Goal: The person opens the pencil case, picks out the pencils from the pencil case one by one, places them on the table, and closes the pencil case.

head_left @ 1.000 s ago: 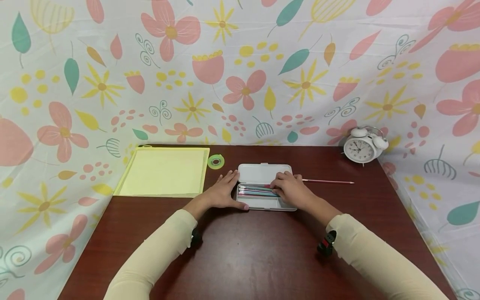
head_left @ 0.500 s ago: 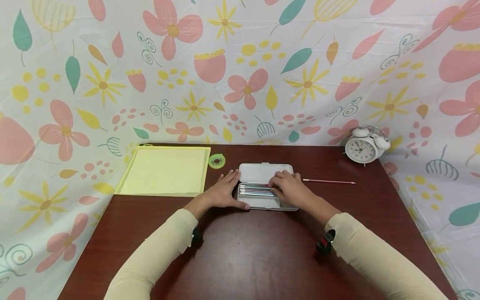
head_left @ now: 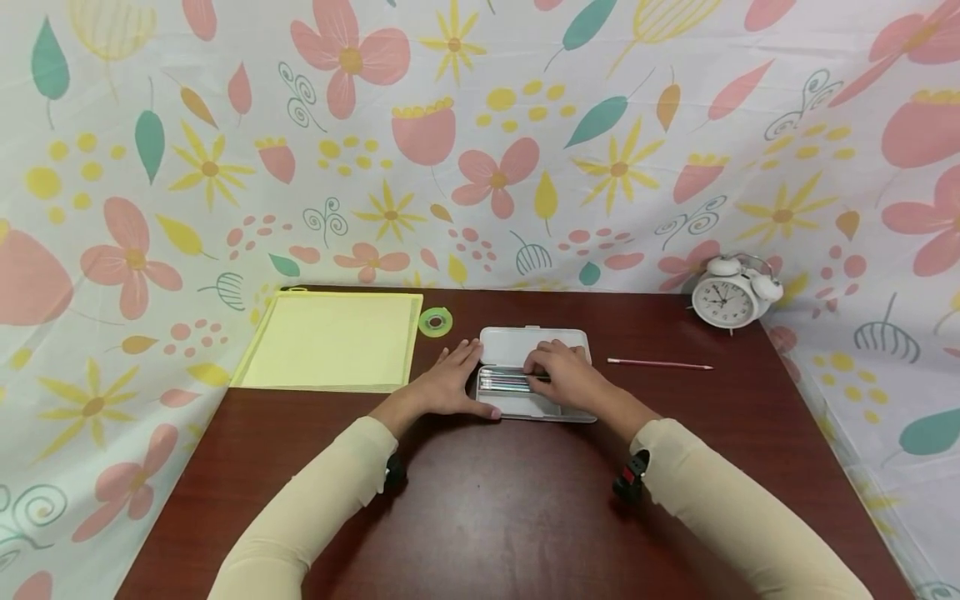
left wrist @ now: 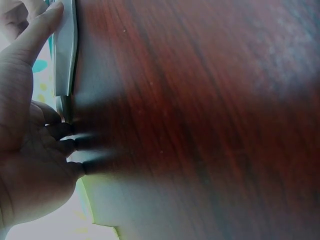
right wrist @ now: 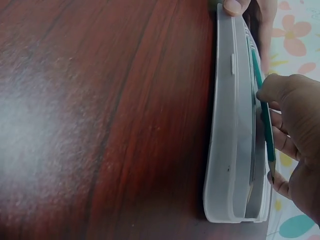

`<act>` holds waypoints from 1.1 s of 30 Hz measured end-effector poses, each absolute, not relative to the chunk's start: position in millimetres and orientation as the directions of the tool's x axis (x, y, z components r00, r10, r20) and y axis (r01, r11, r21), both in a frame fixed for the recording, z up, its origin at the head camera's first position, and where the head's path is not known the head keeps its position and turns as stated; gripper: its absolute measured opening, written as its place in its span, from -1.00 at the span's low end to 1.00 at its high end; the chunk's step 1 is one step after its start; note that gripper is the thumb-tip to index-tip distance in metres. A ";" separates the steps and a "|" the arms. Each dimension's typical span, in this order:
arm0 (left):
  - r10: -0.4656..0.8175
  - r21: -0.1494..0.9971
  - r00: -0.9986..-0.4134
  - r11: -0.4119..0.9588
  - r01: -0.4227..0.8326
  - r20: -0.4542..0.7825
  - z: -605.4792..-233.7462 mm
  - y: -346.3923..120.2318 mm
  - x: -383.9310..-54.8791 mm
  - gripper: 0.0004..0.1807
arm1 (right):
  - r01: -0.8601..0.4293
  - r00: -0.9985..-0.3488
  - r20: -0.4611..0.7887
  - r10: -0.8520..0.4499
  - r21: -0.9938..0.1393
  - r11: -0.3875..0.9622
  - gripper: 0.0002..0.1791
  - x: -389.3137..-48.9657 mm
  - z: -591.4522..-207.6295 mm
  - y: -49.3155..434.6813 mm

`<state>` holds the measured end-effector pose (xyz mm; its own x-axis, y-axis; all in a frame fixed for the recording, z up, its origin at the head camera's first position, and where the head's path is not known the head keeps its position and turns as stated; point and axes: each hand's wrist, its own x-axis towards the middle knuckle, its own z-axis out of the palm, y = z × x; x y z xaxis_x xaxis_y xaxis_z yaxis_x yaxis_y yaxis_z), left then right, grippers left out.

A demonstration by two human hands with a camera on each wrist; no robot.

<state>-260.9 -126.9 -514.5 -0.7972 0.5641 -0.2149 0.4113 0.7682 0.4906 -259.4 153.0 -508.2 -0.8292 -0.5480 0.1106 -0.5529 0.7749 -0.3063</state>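
Note:
A white pencil case (head_left: 517,406) lies with its lid (head_left: 510,345) folded back, several pencils (head_left: 501,380) in its rear compartment. My left hand (head_left: 446,386) rests at the case's left end with fingers spread, the thumb along the front corner. In the left wrist view the thumb of that left hand (left wrist: 22,60) lies on the case's edge. Over the case's right half, my right hand (head_left: 567,373) pinches a green pencil (right wrist: 265,112), seen in the right wrist view, sharpened tip toward the near end of that view. Part of the case is hidden under the right hand.
A red pencil (head_left: 660,363) lies on the dark wooden table (head_left: 480,517), right of the case. Behind it stands a white alarm clock (head_left: 724,300). To the left are a yellow-edged folder (head_left: 330,342) and a green tape roll (head_left: 436,322). A flowered cloth (head_left: 465,150) hangs behind.
My right hand has shifted slightly left over the pencils, and the red pencil's near end beside it now shows. My left hand stays at the case's left end.

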 end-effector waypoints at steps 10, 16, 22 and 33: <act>0.565 0.489 -0.795 0.769 0.412 -0.218 -515.3 -124.9 -261.7 0.50 | -0.571 -0.819 0.133 -0.558 -0.297 0.766 -0.97 -259.3 -501.0 152.5; 0.563 0.493 -0.798 0.768 0.409 -0.214 -516.2 -124.9 -261.0 0.55 | -0.557 -0.829 0.153 -0.537 -0.310 0.771 -0.92 -257.6 -490.6 159.9; 0.565 0.496 -0.799 0.764 0.413 -0.204 -514.3 -124.9 -259.7 0.52 | -0.533 -0.844 0.137 -0.518 -0.323 0.782 -0.87 -257.1 -482.7 177.9; 0.558 0.495 -0.802 0.770 0.403 -0.214 -516.0 -124.8 -258.2 0.54 | -0.446 -0.895 0.146 -0.421 -0.332 0.831 -0.93 -257.1 -484.5 251.8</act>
